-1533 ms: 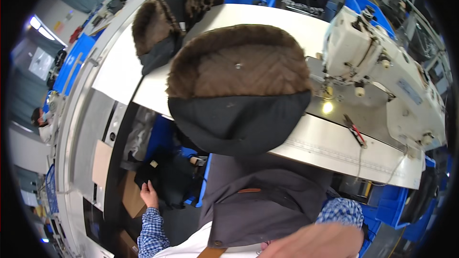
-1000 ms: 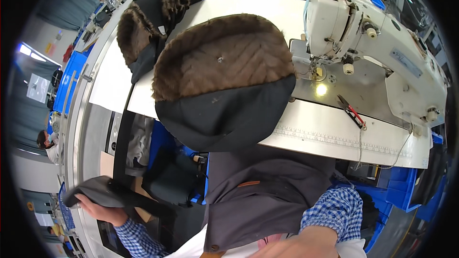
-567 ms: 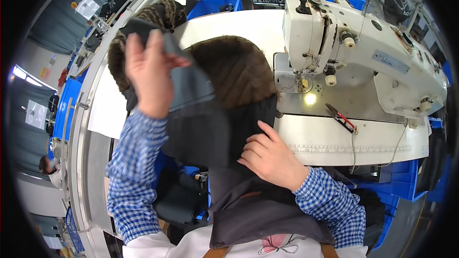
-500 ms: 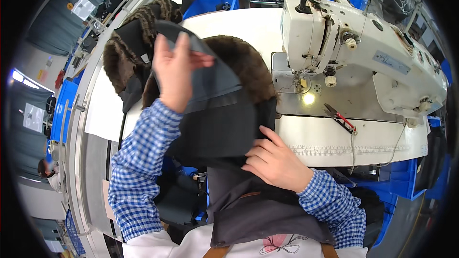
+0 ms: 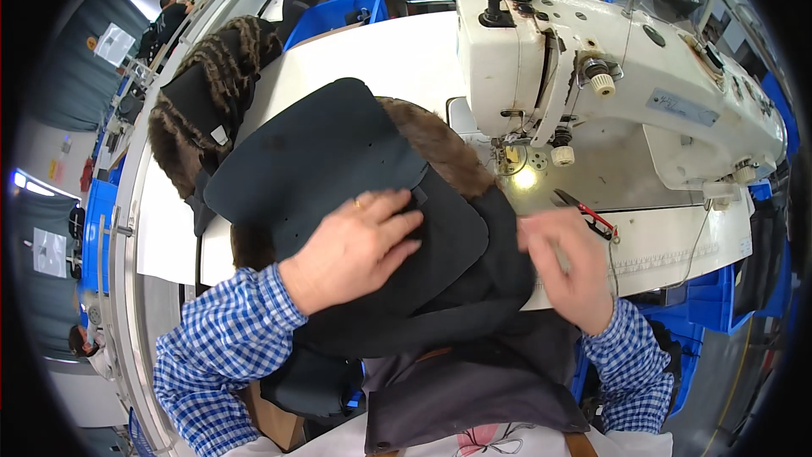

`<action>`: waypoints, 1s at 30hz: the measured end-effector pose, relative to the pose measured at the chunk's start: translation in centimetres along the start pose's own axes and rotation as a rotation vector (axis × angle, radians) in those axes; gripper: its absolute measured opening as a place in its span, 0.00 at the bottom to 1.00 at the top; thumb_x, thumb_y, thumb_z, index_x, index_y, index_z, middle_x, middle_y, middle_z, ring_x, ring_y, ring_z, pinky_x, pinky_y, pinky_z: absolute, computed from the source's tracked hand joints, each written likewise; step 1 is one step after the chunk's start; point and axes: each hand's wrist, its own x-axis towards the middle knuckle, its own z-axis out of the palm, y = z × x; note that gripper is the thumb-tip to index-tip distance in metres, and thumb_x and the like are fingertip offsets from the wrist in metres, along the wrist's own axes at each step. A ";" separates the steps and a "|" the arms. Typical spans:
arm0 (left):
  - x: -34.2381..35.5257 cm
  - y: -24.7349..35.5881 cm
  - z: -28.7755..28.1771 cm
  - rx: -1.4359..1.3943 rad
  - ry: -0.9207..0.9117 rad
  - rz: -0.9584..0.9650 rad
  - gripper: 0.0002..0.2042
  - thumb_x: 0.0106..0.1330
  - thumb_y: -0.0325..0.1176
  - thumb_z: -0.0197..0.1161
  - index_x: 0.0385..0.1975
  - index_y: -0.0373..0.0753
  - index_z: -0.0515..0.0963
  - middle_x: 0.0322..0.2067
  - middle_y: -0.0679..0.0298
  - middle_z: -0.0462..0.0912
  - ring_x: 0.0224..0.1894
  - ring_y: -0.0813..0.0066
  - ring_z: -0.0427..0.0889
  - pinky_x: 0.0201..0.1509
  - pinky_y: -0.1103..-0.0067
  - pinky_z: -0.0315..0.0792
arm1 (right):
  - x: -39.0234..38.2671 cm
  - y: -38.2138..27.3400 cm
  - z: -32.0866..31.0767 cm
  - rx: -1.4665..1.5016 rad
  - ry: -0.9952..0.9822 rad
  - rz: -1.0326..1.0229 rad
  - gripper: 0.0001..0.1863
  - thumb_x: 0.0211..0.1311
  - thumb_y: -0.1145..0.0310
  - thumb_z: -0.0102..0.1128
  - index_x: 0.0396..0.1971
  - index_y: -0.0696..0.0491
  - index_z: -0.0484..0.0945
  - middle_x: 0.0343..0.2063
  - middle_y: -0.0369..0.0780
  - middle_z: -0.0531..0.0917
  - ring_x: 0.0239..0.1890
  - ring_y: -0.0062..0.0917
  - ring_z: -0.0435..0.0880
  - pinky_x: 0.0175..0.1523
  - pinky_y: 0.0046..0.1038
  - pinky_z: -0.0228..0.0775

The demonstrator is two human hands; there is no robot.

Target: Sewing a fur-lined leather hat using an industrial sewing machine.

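Note:
A stiff dark panel with rounded corners and small holes point(image 5: 326, 148) lies over a black fabric piece with brown fur trim point(image 5: 444, 140). My left hand point(image 5: 359, 245) rests on the panel, its fingers apart and stretched out over its lower part. Just past the right edge of the black fabric, my right hand point(image 5: 575, 271) is smeared by motion; whether its fingers hold anything cannot be made out. Red-handled thread snips point(image 5: 592, 216) lie on the table beyond that hand.
A white sewing machine point(image 5: 584, 68) stands at the right, its lamp lit by the needle. Another brown fur and black piece point(image 5: 207, 89) lies at the far left of the white table point(image 5: 372, 51). Blue bins point(image 5: 334, 17) stand behind; a ruler strip point(image 5: 677, 254) runs along the front edge.
The panel has come down flat over the fur piece and turned. My left hand has lowered onto it. My right hand has moved right, off the fabric's near edge. The view has shifted slightly.

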 end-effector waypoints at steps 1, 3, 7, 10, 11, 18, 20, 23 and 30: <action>1.1 -0.6 -0.6 0.132 0.091 0.058 0.18 0.66 0.36 0.69 0.52 0.35 0.82 0.58 0.50 0.80 0.62 0.51 0.77 0.67 0.64 0.73 | 0.9 -0.3 0.3 -0.008 0.138 0.153 0.08 0.67 0.72 0.65 0.42 0.59 0.82 0.37 0.45 0.86 0.44 0.39 0.85 0.56 0.33 0.76; 4.2 -2.8 -1.8 0.370 0.174 0.232 0.23 0.65 0.44 0.70 0.53 0.35 0.81 0.54 0.53 0.81 0.61 0.55 0.77 0.69 0.63 0.70 | 1.5 1.2 1.4 -0.012 0.131 0.200 0.16 0.75 0.67 0.57 0.54 0.63 0.79 0.41 0.49 0.86 0.46 0.41 0.85 0.55 0.33 0.75; 7.3 -6.6 -2.5 0.611 0.123 0.481 0.36 0.57 0.59 0.67 0.54 0.32 0.77 0.48 0.56 0.80 0.57 0.58 0.77 0.69 0.64 0.67 | 5.0 1.7 3.5 0.241 0.062 0.369 0.23 0.80 0.57 0.49 0.52 0.64 0.79 0.38 0.50 0.86 0.44 0.41 0.86 0.52 0.33 0.75; 8.5 -7.2 -2.5 0.611 -0.140 0.343 0.38 0.51 0.65 0.66 0.45 0.32 0.77 0.38 0.58 0.75 0.42 0.59 0.73 0.66 0.66 0.67 | 6.1 2.3 4.7 0.207 0.064 0.422 0.23 0.80 0.55 0.48 0.47 0.63 0.80 0.32 0.51 0.85 0.38 0.43 0.86 0.45 0.35 0.75; 8.5 -7.2 -2.7 0.613 -0.142 0.347 0.38 0.51 0.65 0.66 0.45 0.32 0.77 0.38 0.58 0.75 0.42 0.59 0.73 0.66 0.66 0.67 | 6.2 3.2 5.3 0.164 0.043 0.438 0.23 0.80 0.55 0.49 0.44 0.62 0.81 0.29 0.51 0.84 0.34 0.43 0.85 0.41 0.37 0.74; 6.5 -8.0 -3.1 0.489 -0.170 0.179 0.34 0.52 0.64 0.71 0.38 0.33 0.80 0.31 0.55 0.82 0.36 0.56 0.84 0.39 0.70 0.76 | 3.9 2.9 4.6 0.190 -0.047 0.326 0.14 0.78 0.64 0.55 0.37 0.61 0.76 0.20 0.45 0.75 0.21 0.29 0.68 0.31 0.30 0.66; 6.0 -7.7 -4.1 0.415 -0.219 0.170 0.29 0.55 0.60 0.72 0.34 0.35 0.81 0.28 0.57 0.82 0.35 0.56 0.83 0.41 0.69 0.76 | 2.4 2.5 4.2 0.254 -0.033 0.339 0.14 0.78 0.64 0.55 0.37 0.60 0.76 0.19 0.42 0.74 0.22 0.25 0.68 0.30 0.29 0.65; 5.7 -6.5 -4.6 0.233 -0.144 0.307 0.16 0.62 0.46 0.73 0.25 0.39 0.82 0.23 0.61 0.82 0.33 0.59 0.84 0.49 0.68 0.77 | 1.2 2.9 3.6 0.338 0.011 0.359 0.16 0.80 0.61 0.55 0.37 0.60 0.77 0.19 0.35 0.70 0.25 0.16 0.66 0.29 0.28 0.62; 7.0 -1.4 -5.6 0.083 -0.035 0.531 0.11 0.63 0.41 0.74 0.28 0.43 0.81 0.19 0.68 0.77 0.27 0.66 0.81 0.50 0.69 0.76 | 2.7 2.5 2.7 0.455 0.035 0.479 0.20 0.81 0.58 0.52 0.33 0.61 0.74 0.20 0.34 0.66 0.25 0.19 0.62 0.30 0.28 0.61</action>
